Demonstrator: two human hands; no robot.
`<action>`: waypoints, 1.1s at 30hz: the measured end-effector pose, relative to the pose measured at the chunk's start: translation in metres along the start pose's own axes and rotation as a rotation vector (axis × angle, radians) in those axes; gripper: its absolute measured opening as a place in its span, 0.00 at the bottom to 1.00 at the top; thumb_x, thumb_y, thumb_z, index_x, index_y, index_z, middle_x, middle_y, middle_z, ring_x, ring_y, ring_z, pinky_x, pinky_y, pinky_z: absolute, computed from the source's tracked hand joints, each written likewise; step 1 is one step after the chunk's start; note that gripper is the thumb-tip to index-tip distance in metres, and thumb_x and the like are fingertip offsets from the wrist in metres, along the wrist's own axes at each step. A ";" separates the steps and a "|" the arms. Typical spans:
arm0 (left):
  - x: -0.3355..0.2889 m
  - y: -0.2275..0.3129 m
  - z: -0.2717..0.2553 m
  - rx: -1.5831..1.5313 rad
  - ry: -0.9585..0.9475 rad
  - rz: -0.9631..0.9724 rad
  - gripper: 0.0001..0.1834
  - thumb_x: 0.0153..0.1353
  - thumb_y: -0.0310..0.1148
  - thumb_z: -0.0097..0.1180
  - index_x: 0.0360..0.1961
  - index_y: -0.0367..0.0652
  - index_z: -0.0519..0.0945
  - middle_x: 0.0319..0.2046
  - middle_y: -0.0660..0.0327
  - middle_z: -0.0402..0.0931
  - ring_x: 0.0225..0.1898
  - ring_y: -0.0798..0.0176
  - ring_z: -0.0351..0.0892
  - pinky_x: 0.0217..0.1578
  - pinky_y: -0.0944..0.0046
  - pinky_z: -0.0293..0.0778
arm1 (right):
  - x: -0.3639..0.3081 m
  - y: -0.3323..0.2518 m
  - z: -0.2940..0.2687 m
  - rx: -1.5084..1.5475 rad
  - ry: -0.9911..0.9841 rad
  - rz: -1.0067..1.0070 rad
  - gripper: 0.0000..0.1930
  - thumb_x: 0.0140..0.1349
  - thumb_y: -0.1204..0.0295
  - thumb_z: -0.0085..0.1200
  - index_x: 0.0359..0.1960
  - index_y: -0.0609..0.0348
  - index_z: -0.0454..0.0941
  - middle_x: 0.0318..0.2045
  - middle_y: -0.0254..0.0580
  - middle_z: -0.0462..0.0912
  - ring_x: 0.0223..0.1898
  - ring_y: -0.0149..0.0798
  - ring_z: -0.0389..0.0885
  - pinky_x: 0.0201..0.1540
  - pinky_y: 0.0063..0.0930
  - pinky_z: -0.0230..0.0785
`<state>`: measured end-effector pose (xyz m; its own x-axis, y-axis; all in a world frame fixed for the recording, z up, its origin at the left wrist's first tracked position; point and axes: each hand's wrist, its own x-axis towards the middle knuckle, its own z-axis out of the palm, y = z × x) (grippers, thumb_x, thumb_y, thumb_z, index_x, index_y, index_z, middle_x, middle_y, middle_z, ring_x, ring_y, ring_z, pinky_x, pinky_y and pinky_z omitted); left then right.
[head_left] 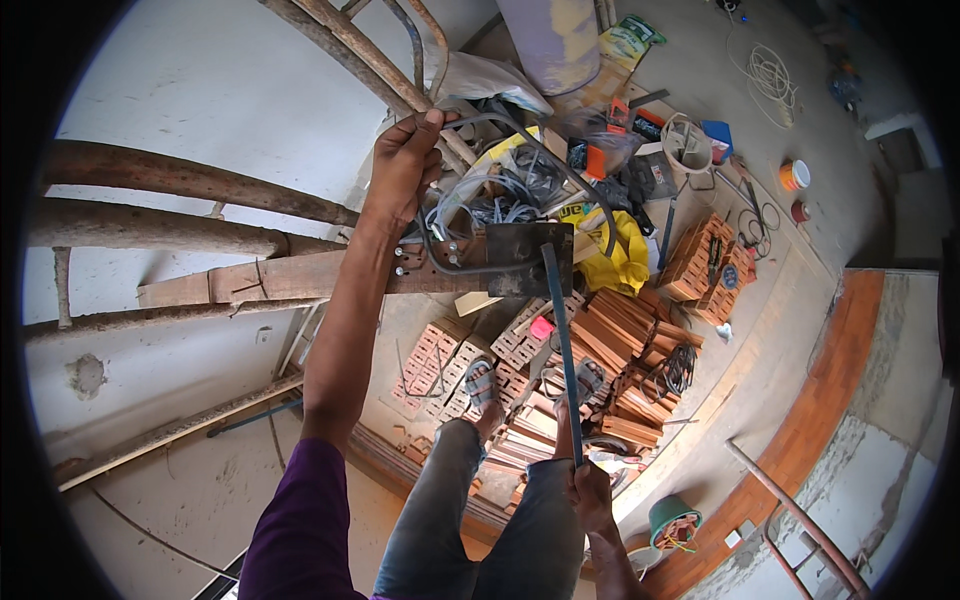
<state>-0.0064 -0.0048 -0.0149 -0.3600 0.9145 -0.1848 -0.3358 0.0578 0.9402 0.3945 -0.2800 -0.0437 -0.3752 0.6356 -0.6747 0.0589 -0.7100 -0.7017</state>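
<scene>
I note the right hand (590, 490) closed around the lower end of a long flat bar (566, 350); the bar's upper end lies over the dark plate (515, 240), contact not determinable. I find the left hand (408, 160) gripping a bent metal rod (548, 153), fingers folded round it. The rod's lower stretch crosses the right end of the wooden plank (320, 272) and the plate there; its other stretch arches past the plank's far edge. Small pegs (400, 271) stand on the plank, left of the plate. Below, I record red bricks (430, 365) stacked on the floor (755, 340), a yellow bag (625, 258) beyond them, and a pale barrel (548, 40) farthest off.
</scene>
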 end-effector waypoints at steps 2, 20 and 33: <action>0.002 -0.005 -0.003 -0.007 0.000 0.014 0.14 0.68 0.37 0.57 0.42 0.35 0.82 0.16 0.78 0.56 0.15 0.82 0.48 0.14 0.76 0.45 | 0.001 0.009 0.020 0.140 0.022 -0.030 0.26 0.71 0.45 0.38 0.26 0.53 0.66 0.13 0.25 0.60 0.13 0.20 0.55 0.16 0.18 0.45; 0.008 0.008 0.002 0.073 0.057 -0.198 0.13 0.65 0.41 0.60 0.36 0.42 0.81 0.16 0.79 0.56 0.15 0.83 0.50 0.15 0.76 0.47 | -0.006 -0.023 0.045 -0.092 0.079 0.006 0.28 0.73 0.47 0.36 0.21 0.55 0.67 0.14 0.27 0.62 0.15 0.23 0.59 0.19 0.23 0.48; -0.006 0.102 0.040 -0.107 0.100 -0.269 0.11 0.68 0.40 0.56 0.33 0.45 0.79 0.14 0.79 0.51 0.14 0.82 0.47 0.14 0.75 0.46 | -0.020 -0.065 -0.061 -0.158 -0.073 -0.130 0.30 0.67 0.42 0.42 0.22 0.59 0.66 0.14 0.31 0.64 0.15 0.25 0.60 0.18 0.25 0.49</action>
<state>-0.0035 0.0119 0.0934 -0.3275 0.8278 -0.4556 -0.5185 0.2457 0.8190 0.4551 -0.2283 0.0013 -0.4544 0.6915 -0.5616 0.1478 -0.5632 -0.8130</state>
